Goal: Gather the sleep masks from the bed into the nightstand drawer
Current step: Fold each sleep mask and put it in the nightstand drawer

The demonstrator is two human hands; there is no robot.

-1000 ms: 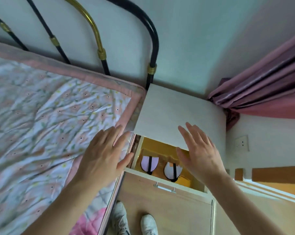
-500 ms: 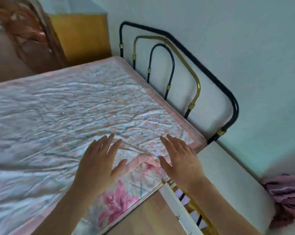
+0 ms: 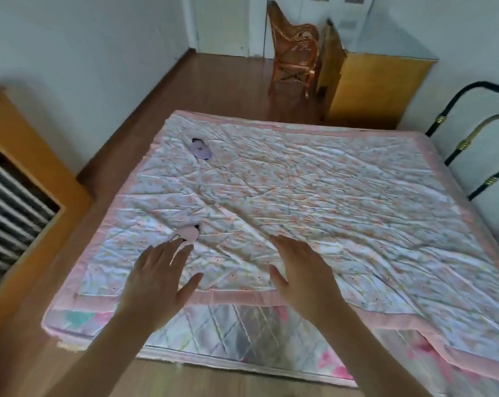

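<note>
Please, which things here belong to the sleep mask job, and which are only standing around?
For the job:
pink sleep mask
purple sleep mask
bed
left hand
right hand

Only standing around:
wicker chair
yellow cabinet

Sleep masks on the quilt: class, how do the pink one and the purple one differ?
The pink sleep mask lies near the bed's close edge, just beyond the left hand; the purple sleep mask lies far off, near the opposite edge. The pink one is partly hidden by fingertips; the purple one shows whole. Both rest flat on the floral quilt, each with a dark strap end showing.
</note>
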